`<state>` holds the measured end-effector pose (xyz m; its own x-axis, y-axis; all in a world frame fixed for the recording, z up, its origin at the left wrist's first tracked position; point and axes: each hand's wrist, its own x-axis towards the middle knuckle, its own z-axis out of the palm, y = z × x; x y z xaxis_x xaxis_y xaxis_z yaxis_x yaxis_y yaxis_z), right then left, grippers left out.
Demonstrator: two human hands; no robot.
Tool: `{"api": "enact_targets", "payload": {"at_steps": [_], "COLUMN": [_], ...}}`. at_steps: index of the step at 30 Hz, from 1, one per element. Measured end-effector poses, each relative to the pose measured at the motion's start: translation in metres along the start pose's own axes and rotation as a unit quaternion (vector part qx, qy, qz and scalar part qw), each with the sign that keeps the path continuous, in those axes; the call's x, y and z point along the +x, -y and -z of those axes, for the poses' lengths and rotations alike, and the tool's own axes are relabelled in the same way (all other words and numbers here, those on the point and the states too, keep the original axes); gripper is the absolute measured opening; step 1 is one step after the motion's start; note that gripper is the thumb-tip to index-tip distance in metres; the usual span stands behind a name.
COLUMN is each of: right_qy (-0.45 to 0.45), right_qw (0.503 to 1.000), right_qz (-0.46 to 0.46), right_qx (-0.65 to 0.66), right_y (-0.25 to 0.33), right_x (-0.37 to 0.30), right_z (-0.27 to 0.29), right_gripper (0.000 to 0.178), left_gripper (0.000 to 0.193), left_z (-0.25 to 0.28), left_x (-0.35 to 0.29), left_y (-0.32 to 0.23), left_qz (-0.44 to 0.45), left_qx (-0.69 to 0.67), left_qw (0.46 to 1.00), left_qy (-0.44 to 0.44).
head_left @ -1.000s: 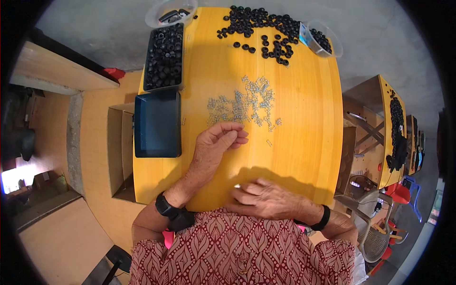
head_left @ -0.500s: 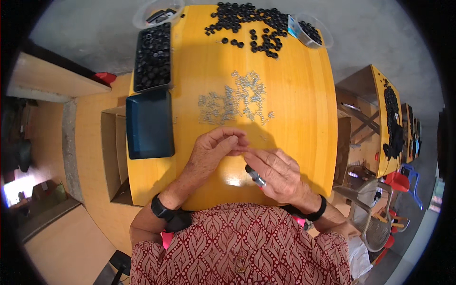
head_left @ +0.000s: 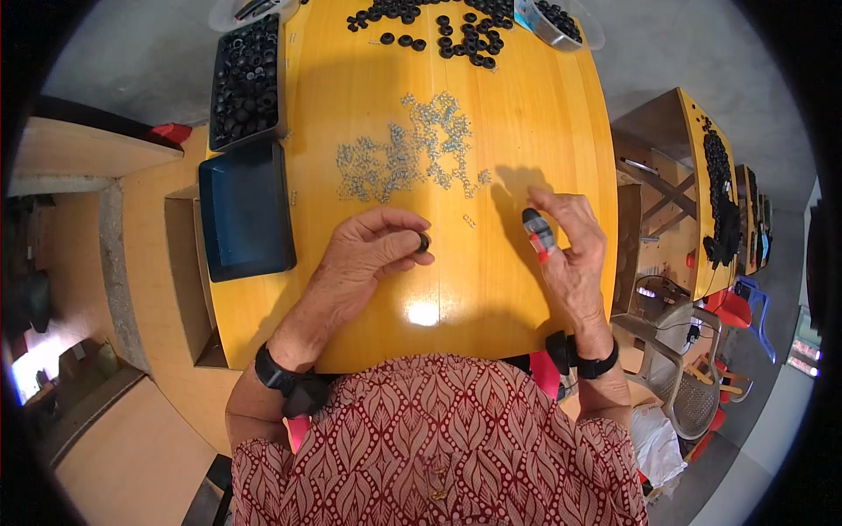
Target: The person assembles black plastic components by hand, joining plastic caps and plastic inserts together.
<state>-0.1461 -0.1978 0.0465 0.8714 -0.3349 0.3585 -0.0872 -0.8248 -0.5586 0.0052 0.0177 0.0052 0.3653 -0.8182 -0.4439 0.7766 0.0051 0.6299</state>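
My left hand [head_left: 373, 250] is closed in a pinch over the near middle of the table. Between its thumb and fingertips is a small black round piece [head_left: 424, 243], partly covered by the fingers. My right hand [head_left: 572, 250] is raised off to the right, its fingers apart. At its thumb is a black-tipped, grey and red sleeve-like cover [head_left: 538, 235]; it looks worn, not gripped. Beyond both hands lies a loose spread of small silvery pieces [head_left: 399, 158], too fine to name surely. A few lie apart, nearer the right hand.
On the left edge stand a dark bin full of black round parts [head_left: 246, 88] and a dark blue tray [head_left: 246, 215]. More black round parts [head_left: 474, 39] lie at the far side, beside a clear bowl [head_left: 561, 31]. Chairs [head_left: 675, 359] and another table [head_left: 710, 175] are at right.
My hands have parted: the right moved right and forward and its fingers spread. The left stays pinched, and the black piece now shows in it. The view has shifted slightly.
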Motion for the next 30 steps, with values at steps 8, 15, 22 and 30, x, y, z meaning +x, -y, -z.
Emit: {"api": "enact_targets", "payload": {"at_steps": [8, 15, 22, 30], "right_qy": [0.074, 0.081, 0.084, 0.097], "right_qw": [0.993, 0.996, 0.99, 0.987], "right_qz": [0.058, 0.042, 0.028, 0.025], "right_qx": [-0.07, 0.015, 0.113, 0.128], "right_y": [0.005, 0.008, 0.043, 0.055], "right_x": [0.003, 0.002, 0.012, 0.017], "right_z": [-0.034, -0.033, -0.024, -0.025], "right_gripper": [0.025, 0.024, 0.027, 0.03], "left_gripper": [0.017, 0.017, 0.018, 0.021], "left_z": [0.003, -0.003, -0.007, -0.006], "left_x": [0.002, 0.001, 0.004, 0.006], "left_y": [0.003, 0.001, 0.009, 0.015], "left_qz": [-0.046, -0.038, -0.036, -0.033], "left_qx": [-0.001, -0.003, -0.072, -0.096], "left_qw": [0.999, 0.999, 0.997, 0.995], "left_qy": [0.0, -0.018, 0.008, 0.014]}}
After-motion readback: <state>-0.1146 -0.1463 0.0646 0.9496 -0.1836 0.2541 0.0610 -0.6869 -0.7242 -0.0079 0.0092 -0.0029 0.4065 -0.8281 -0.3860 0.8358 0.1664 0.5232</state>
